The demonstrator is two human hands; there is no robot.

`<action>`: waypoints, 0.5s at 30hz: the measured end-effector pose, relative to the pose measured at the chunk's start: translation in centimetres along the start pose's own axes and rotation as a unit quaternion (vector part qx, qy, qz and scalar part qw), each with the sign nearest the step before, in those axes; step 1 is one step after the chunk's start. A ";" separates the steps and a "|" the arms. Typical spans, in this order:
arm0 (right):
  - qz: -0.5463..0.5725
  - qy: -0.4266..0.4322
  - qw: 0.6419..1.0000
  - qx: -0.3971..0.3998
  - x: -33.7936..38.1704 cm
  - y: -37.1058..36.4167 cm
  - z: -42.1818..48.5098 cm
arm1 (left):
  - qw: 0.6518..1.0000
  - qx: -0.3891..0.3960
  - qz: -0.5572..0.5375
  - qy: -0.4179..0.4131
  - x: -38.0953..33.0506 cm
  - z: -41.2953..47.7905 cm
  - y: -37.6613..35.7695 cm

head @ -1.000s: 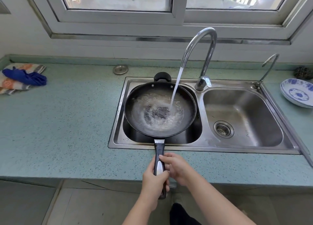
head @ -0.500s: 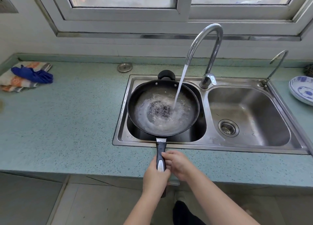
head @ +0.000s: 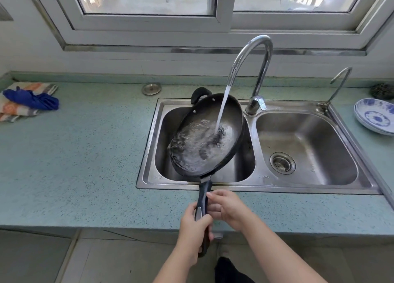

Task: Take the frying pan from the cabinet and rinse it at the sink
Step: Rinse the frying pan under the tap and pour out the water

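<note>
A black frying pan (head: 198,120) hangs over the left basin of the steel double sink (head: 253,188), tilted with its right rim raised and its left rim low. Water runs from the tall curved tap (head: 253,54) onto the pan's inside and pools toward its low left side. My left hand (head: 195,225) grips the pan's long dark handle (head: 202,199) near its end. My right hand (head: 229,208) holds the same handle from the right, a little further up. A small black helper handle shows at the pan's far rim.
Blue-green counter (head: 85,154) surrounds the sink. A blue cloth on a striped towel (head: 27,99) lies at far left. A metal drain lid (head: 151,89) sits behind the sink. Stacked blue-patterned plates (head: 375,117) and a scourer (head: 382,90) are at right, beside a small second tap (head: 339,84).
The pan has gone from lying level under the stream to tilted, right rim up, and the water in it has run to the left side. Both hands stay on the handle.
</note>
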State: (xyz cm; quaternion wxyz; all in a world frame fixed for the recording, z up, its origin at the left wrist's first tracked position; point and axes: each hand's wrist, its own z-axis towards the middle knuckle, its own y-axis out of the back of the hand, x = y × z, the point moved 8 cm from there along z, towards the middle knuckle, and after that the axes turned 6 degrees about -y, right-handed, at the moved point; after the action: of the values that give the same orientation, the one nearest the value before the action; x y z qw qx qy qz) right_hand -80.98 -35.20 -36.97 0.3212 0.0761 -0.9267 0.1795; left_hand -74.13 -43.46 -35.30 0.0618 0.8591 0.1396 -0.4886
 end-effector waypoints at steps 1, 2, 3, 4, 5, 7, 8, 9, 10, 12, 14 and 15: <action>0.003 -0.007 1.000 -0.003 -0.1 0.3 0.1 | 1.000 0.012 -0.022 0.011 0.3 -0.1 -0.3; 0.004 -0.013 1.000 -0.004 -0.2 0.5 0.1 | 0.998 0.024 -0.045 0.023 0.6 -0.3 -0.7; 0.006 -0.018 1.000 -0.005 -0.3 0.6 0.2 | 0.996 0.035 -0.070 0.034 0.8 -0.6 -1.0; 0.010 -0.021 1.000 -0.004 -0.4 0.7 0.2 | 0.994 0.042 -0.092 0.042 0.8 -0.8 -1.3; 0.015 -0.024 1.000 0.000 -0.4 0.7 0.2 | 0.992 0.046 -0.107 0.047 0.8 -0.9 -1.4; 0.029 -0.024 0.999 0.008 -0.5 0.5 0.3 | 0.990 0.048 -0.119 0.049 0.8 -1.1 -1.4; 0.037 -0.023 0.999 0.010 -0.6 0.3 0.4 | 0.990 0.049 -0.122 0.049 0.8 -1.1 -1.4; 0.050 -0.023 0.998 0.015 -0.6 0.1 0.4 | 0.990 0.049 -0.126 0.050 0.8 -1.2 -1.3; 0.069 -0.023 0.997 0.023 -0.5 -0.1 0.5 | 0.989 0.049 -0.129 0.050 0.8 -1.2 -1.2; 0.115 -0.026 0.992 0.054 -0.5 -0.9 0.6 | 0.988 0.046 -0.138 0.054 0.7 -1.3 -0.9; 0.145 -0.033 0.986 0.077 -0.3 -1.5 0.6 | 0.986 0.046 -0.152 0.058 0.7 -1.2 -0.7; 0.150 -0.033 0.985 0.078 -0.3 -1.6 0.6 | 0.985 0.048 -0.157 0.060 0.7 -1.2 -0.6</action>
State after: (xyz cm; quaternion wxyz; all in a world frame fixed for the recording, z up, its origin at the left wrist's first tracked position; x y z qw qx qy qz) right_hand -80.68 -36.93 -37.13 0.2526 -0.0329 -0.9210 0.2949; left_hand -72.96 -42.45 -35.28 -0.0655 0.8563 0.2524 -0.4458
